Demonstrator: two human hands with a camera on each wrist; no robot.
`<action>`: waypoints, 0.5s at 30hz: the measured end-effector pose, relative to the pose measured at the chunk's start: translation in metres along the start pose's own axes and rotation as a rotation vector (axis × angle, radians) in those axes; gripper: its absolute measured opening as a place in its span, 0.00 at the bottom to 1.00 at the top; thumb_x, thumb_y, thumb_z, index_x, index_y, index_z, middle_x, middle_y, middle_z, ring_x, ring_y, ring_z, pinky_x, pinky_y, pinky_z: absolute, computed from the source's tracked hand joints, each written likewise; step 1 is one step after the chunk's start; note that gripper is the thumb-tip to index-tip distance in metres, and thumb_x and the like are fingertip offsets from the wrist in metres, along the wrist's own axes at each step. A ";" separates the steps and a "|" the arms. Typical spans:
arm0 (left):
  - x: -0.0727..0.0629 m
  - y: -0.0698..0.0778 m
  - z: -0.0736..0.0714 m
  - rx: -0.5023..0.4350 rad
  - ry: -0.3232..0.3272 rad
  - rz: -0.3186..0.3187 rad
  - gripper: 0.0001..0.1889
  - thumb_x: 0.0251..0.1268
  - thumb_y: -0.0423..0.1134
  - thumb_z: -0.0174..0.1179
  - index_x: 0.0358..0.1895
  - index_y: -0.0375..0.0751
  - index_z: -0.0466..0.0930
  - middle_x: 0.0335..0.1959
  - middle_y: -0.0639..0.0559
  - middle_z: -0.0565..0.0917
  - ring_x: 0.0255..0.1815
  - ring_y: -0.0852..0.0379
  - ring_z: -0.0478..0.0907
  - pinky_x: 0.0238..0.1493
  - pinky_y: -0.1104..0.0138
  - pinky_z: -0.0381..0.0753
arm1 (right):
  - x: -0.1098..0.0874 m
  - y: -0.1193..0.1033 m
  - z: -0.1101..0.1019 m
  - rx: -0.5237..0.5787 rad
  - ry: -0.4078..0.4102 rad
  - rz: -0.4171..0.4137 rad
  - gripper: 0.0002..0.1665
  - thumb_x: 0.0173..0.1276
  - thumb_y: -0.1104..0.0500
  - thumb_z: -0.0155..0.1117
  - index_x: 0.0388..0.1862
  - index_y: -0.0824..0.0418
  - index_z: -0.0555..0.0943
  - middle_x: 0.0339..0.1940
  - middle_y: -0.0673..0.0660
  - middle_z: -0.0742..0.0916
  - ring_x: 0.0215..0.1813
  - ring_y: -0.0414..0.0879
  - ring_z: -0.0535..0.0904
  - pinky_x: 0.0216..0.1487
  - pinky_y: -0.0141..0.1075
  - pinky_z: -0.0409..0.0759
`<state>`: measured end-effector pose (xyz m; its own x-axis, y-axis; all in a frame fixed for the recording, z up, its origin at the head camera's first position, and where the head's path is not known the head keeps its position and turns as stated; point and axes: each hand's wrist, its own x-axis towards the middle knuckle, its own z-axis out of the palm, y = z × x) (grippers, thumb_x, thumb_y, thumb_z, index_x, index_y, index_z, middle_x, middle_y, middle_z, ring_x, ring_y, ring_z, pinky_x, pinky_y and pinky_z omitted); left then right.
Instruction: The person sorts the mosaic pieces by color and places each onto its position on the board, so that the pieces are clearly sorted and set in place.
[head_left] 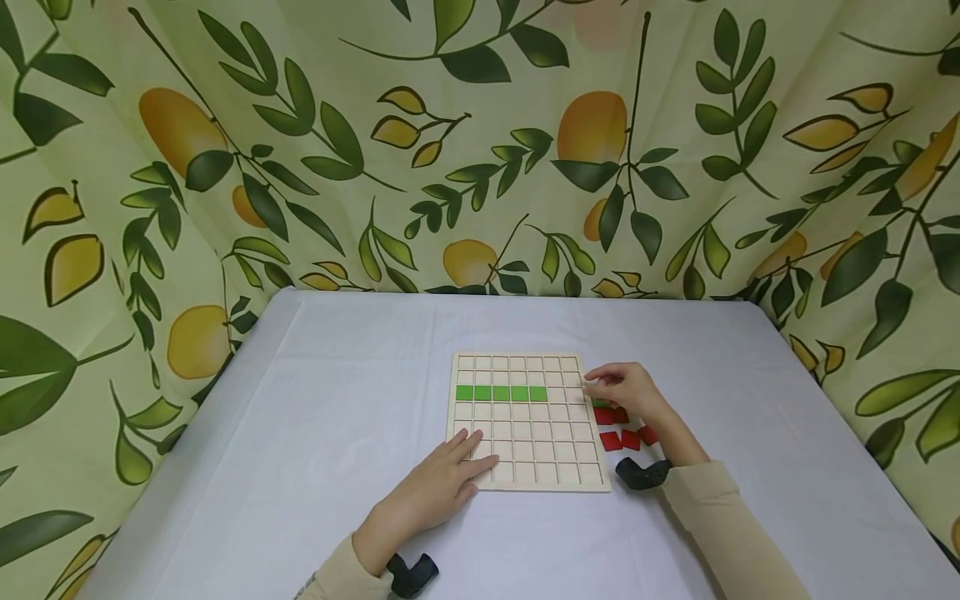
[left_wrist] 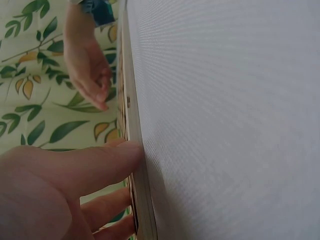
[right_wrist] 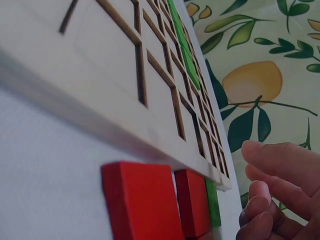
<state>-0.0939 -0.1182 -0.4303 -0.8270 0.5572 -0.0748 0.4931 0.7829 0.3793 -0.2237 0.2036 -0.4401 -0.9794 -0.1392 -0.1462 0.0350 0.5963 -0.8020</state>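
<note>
A wooden grid board (head_left: 539, 452) lies flat on the table, with several green square tiles (head_left: 501, 393) side by side in one row from its left end. My left hand (head_left: 435, 483) rests on the board's lower left corner, fingers spread over the cells; in the left wrist view the thumb (left_wrist: 95, 167) touches the board's edge. Over the right edge hovers my right hand (head_left: 626, 390), fingers loosely bent. No tile shows between its fingertips in the right wrist view. Beneath it lie red square tiles (head_left: 611, 441) and a green tile (right_wrist: 213, 205), beside the board.
White cloth covers the table (head_left: 352, 375). Behind and at both sides hangs a curtain (head_left: 465, 192) printed with leaves and fruit. A black strap-like device (head_left: 643, 474) sits at the right wrist, and another black device (head_left: 414, 575) at the left.
</note>
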 end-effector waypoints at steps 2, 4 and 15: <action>0.000 0.000 0.000 -0.003 -0.002 -0.002 0.22 0.70 0.38 0.54 0.67 0.51 0.72 0.74 0.39 0.64 0.77 0.39 0.58 0.73 0.46 0.64 | 0.000 0.002 -0.002 0.000 0.003 -0.002 0.19 0.61 0.60 0.69 0.48 0.71 0.82 0.20 0.48 0.76 0.21 0.41 0.69 0.23 0.30 0.71; 0.000 0.000 0.000 -0.005 -0.003 -0.005 0.22 0.70 0.38 0.54 0.67 0.51 0.72 0.74 0.39 0.64 0.77 0.39 0.59 0.73 0.46 0.64 | 0.000 0.003 -0.004 -0.004 0.004 -0.004 0.19 0.61 0.61 0.68 0.48 0.71 0.82 0.20 0.48 0.76 0.22 0.41 0.70 0.23 0.30 0.71; 0.000 0.000 -0.001 0.014 0.000 0.003 0.22 0.70 0.39 0.54 0.66 0.51 0.72 0.74 0.39 0.65 0.76 0.39 0.60 0.72 0.47 0.65 | -0.002 0.015 -0.007 -0.059 0.018 0.020 0.18 0.60 0.59 0.69 0.47 0.69 0.83 0.22 0.49 0.77 0.27 0.41 0.70 0.25 0.28 0.70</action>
<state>-0.0943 -0.1182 -0.4298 -0.8256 0.5594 -0.0735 0.4994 0.7851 0.3664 -0.2226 0.2184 -0.4474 -0.9821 -0.1124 -0.1510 0.0435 0.6448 -0.7631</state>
